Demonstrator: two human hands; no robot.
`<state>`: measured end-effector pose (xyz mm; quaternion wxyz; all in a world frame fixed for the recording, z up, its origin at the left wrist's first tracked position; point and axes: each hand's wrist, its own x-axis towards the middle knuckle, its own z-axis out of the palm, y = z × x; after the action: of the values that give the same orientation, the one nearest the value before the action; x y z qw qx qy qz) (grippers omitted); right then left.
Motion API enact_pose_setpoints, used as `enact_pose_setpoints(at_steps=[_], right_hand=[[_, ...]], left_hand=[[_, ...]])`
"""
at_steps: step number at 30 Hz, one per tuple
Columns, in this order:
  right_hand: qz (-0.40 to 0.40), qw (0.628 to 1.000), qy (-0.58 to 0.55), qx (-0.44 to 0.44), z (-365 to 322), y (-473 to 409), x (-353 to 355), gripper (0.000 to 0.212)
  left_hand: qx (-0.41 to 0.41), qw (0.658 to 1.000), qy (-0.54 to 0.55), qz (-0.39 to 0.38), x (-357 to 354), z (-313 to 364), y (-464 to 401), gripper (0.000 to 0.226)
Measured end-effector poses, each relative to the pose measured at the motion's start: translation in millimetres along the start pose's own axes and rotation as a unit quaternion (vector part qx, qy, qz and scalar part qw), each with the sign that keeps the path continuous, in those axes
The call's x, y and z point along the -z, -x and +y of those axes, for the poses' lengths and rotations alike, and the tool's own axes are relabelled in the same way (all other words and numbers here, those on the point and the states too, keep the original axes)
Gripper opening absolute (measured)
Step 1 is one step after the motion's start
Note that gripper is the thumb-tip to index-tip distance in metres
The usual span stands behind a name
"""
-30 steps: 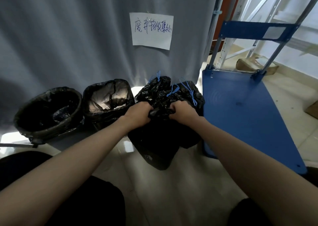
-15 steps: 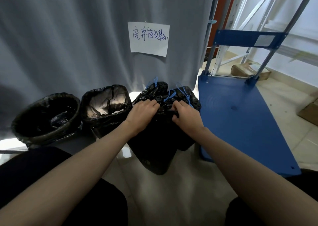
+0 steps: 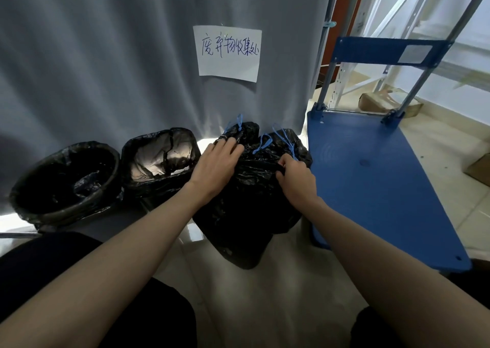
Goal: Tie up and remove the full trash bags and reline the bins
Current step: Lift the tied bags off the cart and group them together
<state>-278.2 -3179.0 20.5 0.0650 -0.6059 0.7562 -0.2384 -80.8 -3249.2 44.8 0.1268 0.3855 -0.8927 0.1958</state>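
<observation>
Since a second ago both fists have let go of the bunched neck between them and moved apart. The left hand [image 3: 216, 166] now lies flat on top of the bag [image 3: 249, 204], fingers straight and spread toward the far left corner. The right hand [image 3: 295, 179] has shifted right, its fingers curled and pinching a fold of plastic at the bag's upper right edge.

The bag is black, thin, crinkled film, full and lumpy, standing on the pale glossy tile floor [image 3: 278, 294] against a grey pleated curtain [image 3: 106, 69]. Blue drawstrings [image 3: 265, 142] stick up from its gathered top in thin loops.

Left of it stand two bins lined with the same black film: a squarish bin [image 3: 159, 159] just beside the bag, and a round bin [image 3: 63, 180] further left. A flat blue cart [image 3: 379, 178] with a smooth plastic deck sits to the right, close to the bag. A white paper sign [image 3: 228, 53] with handwriting hangs on the curtain.
</observation>
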Motion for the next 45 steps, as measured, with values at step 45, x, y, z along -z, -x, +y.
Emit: enact_pose_setpoints(at_steps=[45], right_hand=[[-0.162,0.978,0.128,-0.028,24,2,-44,0.039]], left_hand=[[0.092,0.947,-0.070,-0.300,-49,-8,-3,0.038]])
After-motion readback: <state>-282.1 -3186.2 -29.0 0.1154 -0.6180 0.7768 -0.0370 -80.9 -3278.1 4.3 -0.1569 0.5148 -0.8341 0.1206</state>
